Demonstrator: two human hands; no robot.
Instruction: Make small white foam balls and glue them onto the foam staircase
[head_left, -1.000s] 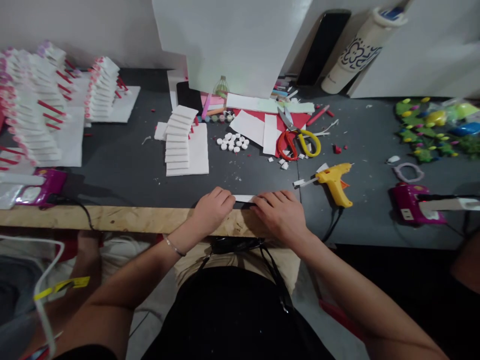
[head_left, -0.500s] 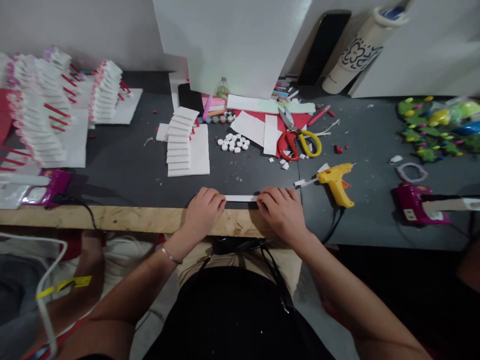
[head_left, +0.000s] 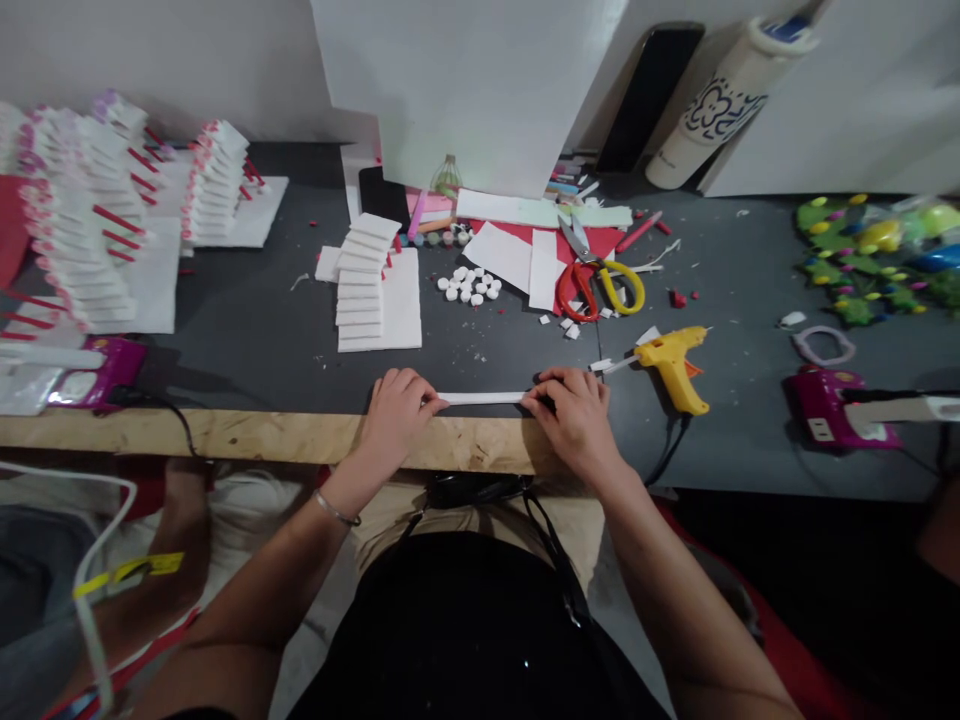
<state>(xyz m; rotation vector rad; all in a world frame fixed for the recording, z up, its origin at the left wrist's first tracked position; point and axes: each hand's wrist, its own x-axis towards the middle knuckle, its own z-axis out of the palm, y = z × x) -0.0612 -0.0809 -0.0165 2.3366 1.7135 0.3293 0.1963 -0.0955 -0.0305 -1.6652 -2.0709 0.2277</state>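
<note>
A thin white strip (head_left: 484, 398) lies along the front edge of the dark tabletop, stretched between my two hands. Its left end is pinched by my left hand (head_left: 399, 408). My right hand (head_left: 571, 410) grips the other end between thumb and fingers. Beyond the strip sits a pile of small white discs (head_left: 469, 287). A white stepped piece (head_left: 361, 290) on a white base stands behind my left hand. The yellow glue gun (head_left: 671, 365) lies to the right of my right hand, and scissors (head_left: 592, 280) with red and yellow handles rest behind it.
White stepped models (head_left: 82, 240) crowd the far left. Purple power sockets (head_left: 836, 408) sit at the right, below green decorations (head_left: 847, 260). A bottle (head_left: 712, 105) and a black phone (head_left: 651, 95) lean at the back. Parts of other people show at both sides.
My hands have moved slightly apart, so more of the white strip shows between them. The fingers of both hands have shifted into pinches at its ends.
</note>
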